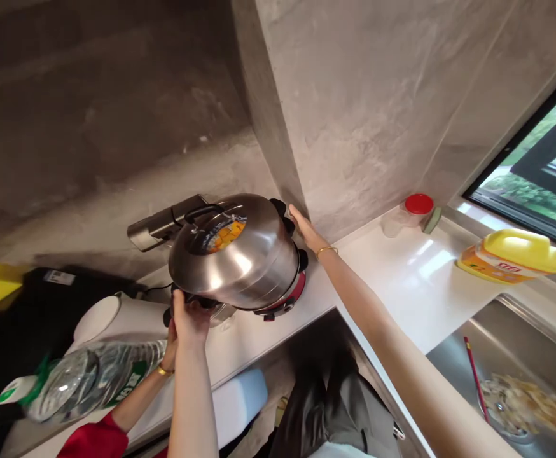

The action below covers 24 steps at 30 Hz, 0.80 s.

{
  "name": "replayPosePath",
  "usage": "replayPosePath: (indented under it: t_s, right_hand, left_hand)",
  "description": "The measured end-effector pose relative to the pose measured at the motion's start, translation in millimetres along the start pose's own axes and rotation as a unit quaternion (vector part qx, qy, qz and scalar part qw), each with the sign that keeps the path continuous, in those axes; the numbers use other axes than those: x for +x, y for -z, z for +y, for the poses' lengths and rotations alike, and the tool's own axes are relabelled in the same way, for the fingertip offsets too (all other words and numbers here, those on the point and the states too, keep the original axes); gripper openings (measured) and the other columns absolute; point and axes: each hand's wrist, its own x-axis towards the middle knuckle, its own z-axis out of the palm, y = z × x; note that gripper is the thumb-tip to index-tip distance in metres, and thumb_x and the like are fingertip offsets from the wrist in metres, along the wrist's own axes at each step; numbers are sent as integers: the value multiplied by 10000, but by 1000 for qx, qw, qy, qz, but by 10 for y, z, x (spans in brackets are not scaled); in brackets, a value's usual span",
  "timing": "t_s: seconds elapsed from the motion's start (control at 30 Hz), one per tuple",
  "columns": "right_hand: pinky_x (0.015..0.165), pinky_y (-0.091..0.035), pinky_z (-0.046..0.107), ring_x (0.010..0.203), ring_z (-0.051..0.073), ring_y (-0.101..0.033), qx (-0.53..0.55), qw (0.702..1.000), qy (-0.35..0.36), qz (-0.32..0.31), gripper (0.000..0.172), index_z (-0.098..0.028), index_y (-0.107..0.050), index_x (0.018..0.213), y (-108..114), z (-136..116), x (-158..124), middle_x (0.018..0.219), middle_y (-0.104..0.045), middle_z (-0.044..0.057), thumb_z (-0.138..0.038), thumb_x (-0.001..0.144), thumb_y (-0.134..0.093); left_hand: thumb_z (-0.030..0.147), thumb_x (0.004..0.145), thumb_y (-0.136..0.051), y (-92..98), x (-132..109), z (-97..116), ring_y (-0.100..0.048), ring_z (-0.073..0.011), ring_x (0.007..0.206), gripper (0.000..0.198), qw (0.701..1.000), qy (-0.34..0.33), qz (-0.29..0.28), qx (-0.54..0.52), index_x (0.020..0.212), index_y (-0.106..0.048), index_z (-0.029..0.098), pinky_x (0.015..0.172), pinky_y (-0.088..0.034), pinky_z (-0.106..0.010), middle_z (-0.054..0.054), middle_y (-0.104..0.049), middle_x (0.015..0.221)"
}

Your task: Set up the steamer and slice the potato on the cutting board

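Note:
A stainless steel steamer pot (pixel 268 273), its domed lid (pixel 259 235) bearing an orange picture label, stands tilted in view over a red base (pixel 297 292) with black knobs. My left hand (pixel 192 318) is closed round the black handle on its near left side. On the far right side my right hand (pixel 304 226) is at the other black handle, thumb stretched along it and the remaining fingers mostly hidden. Just below my left hand, a co-worker's hand (pixel 170 346) with a red sleeve reaches toward the same side of the pot; its fingers are partly hidden.
A large water bottle (pixel 101 378) and a white cylindrical container (pixel 120 321) lie at left. A grey metal device (pixel 163 222) stands behind the pot. Rightward are a red-lidded jar (pixel 418 205), a yellow detergent jug (pixel 507 254) and a steel sink (pixel 454 362) holding food scraps.

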Motion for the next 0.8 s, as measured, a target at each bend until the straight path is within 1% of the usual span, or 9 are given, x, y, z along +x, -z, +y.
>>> replayPosePath:
  t_s: [0.1,0.3,0.43,0.53,0.6,0.67,0.7,0.73,0.8]
  right_hand:
    - [1106,-262,406,1280,233,-418,-3,1000,0,-8,610,-238,-563,1252,-87,-86,177,1381,-499,39,-646,803,-504]
    - [985,-399,349,1078,210,-567,-32,999,2,-21,477,-187,-684,1023,-115,-33,293,1110,-678,59,-571,765,-568]
    - [929,-433,336,1050,201,-582,-60,998,-3,-18,542,-177,-681,1054,-75,8,315,1096,-685,63,-602,735,-576]
    - [900,-457,353,1034,223,-599,-106,994,-5,6,577,-153,-676,1058,-60,-78,232,1099,-680,98,-615,731,-569]
    - [956,-430,405,1091,255,-579,-174,982,37,67,609,-131,-659,1081,-89,-259,112,1148,-654,131,-627,753,-530]
    - [1049,-343,462,1213,268,-502,-255,945,140,151,623,-152,-595,1202,-198,-559,-24,1287,-571,137,-616,802,-479]
    - [1073,-319,459,1268,251,-455,-289,925,200,143,604,-186,-535,1284,-297,-738,-86,1365,-507,117,-584,835,-464]
    - [1080,-325,433,1286,228,-440,-325,909,249,79,586,-222,-479,1341,-431,-921,-138,1401,-472,91,-542,851,-486]
    - [1059,-361,409,1248,222,-484,-408,855,317,-44,562,-274,-483,1340,-789,-1238,-198,1364,-516,60,-524,840,-537]
  left_hand:
    - [447,679,-628,-100,-12,38,-555,-180,810,262,999,6,35,10,827,-554,244,754,-514,-380,19,-550,780]
    - [414,677,-635,-95,-47,12,-546,-160,714,236,999,8,40,-6,779,-570,211,680,-518,-317,23,-538,691]
    - [462,699,-633,-154,-74,-17,-586,-190,811,341,999,0,37,-12,905,-615,192,673,-509,-299,-29,-627,854]
    - [513,726,-615,-144,-54,-87,-587,-232,998,445,999,-13,28,-8,1041,-613,199,786,-504,-333,-70,-637,1073]
    - [570,795,-517,-33,-9,-161,-553,-236,1117,482,998,-46,27,14,1099,-603,207,890,-470,-347,-84,-606,1192]
    - [586,853,-409,184,58,-259,-505,-217,1204,497,991,-94,67,63,1131,-590,217,975,-416,-338,-84,-568,1271]
    - [576,861,-406,325,96,-320,-486,-211,1228,487,985,-111,99,87,1136,-584,216,1002,-392,-334,-87,-557,1286]
    - [558,853,-442,477,134,-387,-482,-213,1232,466,979,-117,132,107,1130,-580,210,1012,-381,-337,-94,-560,1278]
    - [516,797,-561,780,209,-537,-522,-247,1178,445,972,-97,174,128,1084,-581,177,983,-404,-370,-123,-602,1187]
